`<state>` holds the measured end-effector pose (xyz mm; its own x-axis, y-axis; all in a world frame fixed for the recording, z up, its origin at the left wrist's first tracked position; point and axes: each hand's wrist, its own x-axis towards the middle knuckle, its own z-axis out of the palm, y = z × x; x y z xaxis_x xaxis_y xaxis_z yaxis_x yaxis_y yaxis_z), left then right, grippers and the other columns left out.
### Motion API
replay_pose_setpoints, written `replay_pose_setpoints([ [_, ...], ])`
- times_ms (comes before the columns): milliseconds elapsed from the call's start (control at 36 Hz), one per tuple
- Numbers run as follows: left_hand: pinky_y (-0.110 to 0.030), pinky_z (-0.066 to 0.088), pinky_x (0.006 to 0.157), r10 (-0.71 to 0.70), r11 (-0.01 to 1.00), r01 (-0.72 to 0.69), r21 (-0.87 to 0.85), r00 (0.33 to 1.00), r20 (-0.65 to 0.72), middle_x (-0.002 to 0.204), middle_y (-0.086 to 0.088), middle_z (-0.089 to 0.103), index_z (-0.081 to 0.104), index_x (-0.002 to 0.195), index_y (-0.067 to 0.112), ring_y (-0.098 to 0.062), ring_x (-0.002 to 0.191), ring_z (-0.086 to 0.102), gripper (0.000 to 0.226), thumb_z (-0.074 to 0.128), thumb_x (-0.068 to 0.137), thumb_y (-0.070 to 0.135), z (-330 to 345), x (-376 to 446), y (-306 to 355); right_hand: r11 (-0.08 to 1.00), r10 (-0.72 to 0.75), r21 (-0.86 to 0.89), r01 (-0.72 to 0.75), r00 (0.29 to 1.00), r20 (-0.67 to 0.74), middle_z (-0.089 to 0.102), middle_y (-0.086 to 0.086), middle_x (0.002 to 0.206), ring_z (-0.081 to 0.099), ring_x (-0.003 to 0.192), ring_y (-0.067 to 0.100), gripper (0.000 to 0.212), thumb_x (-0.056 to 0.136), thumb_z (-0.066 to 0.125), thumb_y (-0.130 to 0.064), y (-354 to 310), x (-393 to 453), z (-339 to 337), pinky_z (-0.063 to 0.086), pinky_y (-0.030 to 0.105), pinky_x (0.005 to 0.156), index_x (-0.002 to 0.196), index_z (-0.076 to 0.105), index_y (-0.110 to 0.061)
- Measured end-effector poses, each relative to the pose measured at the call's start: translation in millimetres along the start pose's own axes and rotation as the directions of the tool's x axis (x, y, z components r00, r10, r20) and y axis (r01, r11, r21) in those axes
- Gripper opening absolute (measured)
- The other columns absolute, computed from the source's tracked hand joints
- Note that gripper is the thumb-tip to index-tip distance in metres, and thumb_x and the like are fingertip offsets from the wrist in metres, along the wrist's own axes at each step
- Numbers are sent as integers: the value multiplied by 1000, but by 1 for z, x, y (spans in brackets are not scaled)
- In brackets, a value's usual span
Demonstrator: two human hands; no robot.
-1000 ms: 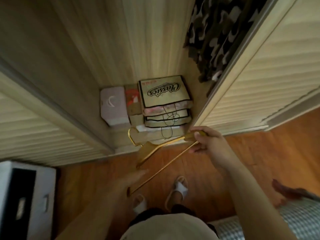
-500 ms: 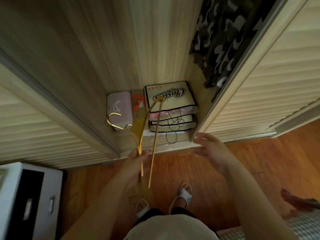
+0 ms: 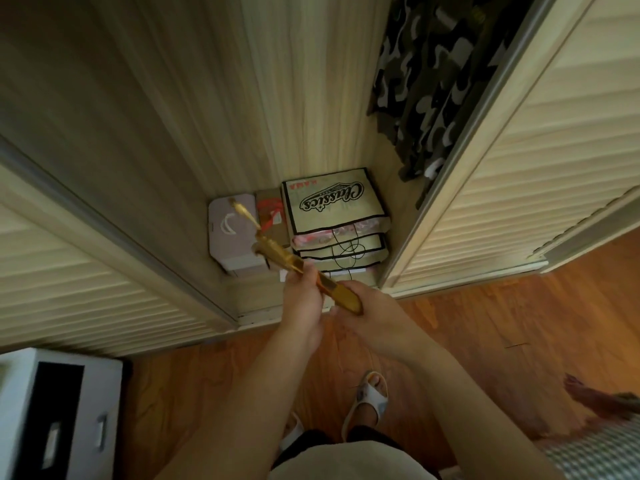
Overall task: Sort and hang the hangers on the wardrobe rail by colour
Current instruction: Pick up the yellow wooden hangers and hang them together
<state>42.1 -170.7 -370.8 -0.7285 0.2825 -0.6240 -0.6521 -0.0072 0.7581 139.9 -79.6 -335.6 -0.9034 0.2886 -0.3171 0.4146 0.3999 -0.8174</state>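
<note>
Gold hanger (image 3: 277, 254) held edge-on before the open wardrobe, hook (image 3: 244, 212) uppermost (blurred). Left hand (image 3: 302, 299) grips its mid-section; right hand (image 3: 369, 315) grasps the lower end. Stacked bags (image 3: 332, 206) on wardrobe floor behind

We record: a gold hanger (image 3: 277, 254), glossy, metal-looking; pale wood-grain wardrobe panels (image 3: 207, 98), matt; louvred cream doors (image 3: 519, 168), smooth; a reddish wooden floor (image 3: 485, 323), faintly shiny; a camouflage cloth garment (image 3: 433, 81); a printed woven-looking "Classics" bag (image 3: 332, 202); a lilac cardboard box (image 3: 228, 244).
</note>
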Motion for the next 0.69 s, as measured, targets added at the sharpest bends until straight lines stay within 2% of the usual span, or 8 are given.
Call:
replay_pose_setpoints([
  [83,-43,51,105,73,942,-123,312,983,168,114,-3,68,63,120,27,-18,109,65,34,43,106,52,7,7,24,1000,14,6,-14,990,-143,68,-3,78,70,63,5,8,100,60,-27,-5,6,-5,57,31,62,103,60,-20],
  [167,-24,48,79,180,716,-339,610,934,308,105,4,62,63,106,24,-10,96,61,33,39,108,47,16,4,55,997,70,45,-60,962,-265,71,1,79,72,60,8,7,101,57,-27,-16,18,-16,62,44,66,102,58,-20],
  [250,-25,49,80,421,529,-542,653,836,353,112,3,62,59,97,37,-7,95,63,20,44,105,47,24,-3,104,996,86,44,-75,929,-361,71,0,78,72,59,7,12,102,55,-32,-37,33,-42,62,47,66,101,58,-20],
  [333,-30,51,90,654,353,-709,611,654,380,121,14,58,59,113,38,-5,102,61,13,48,106,36,26,-29,174,998,53,66,-25,885,-462,72,1,76,72,61,11,15,100,56,-38,-70,43,-78,62,47,67,94,57,-25],
  [417,-28,42,105,854,69,-832,551,335,398,131,14,52,58,128,27,-4,117,50,25,52,105,19,31,-67,265,995,-21,71,71,839,-544,72,0,80,71,61,7,14,100,57,-39,-118,50,-119,62,43,70,96,58,-26],
  [556,-28,27,120,898,-434,-640,634,-257,356,141,-17,51,54,139,7,-30,137,42,48,52,90,12,37,-114,419,966,-179,23,257,732,-657,72,-5,86,70,63,1,18,101,55,-40,-197,57,-171,57,32,68,103,62,-24],
  [611,-49,31,118,858,-511,-483,711,-335,389,144,-22,46,47,145,5,-39,139,41,58,53,88,16,42,-130,466,955,-213,10,298,705,-676,73,-4,84,71,65,2,19,101,54,-43,-221,63,-185,60,36,71,101,63,-26],
  [694,-57,29,116,841,-537,-299,789,-259,474,150,-24,39,40,152,9,-44,140,36,70,57,84,20,50,-140,517,945,-252,-40,323,648,-718,73,-3,75,70,62,3,23,101,53,-45,-252,75,-199,61,40,71,94,63,-25],
])
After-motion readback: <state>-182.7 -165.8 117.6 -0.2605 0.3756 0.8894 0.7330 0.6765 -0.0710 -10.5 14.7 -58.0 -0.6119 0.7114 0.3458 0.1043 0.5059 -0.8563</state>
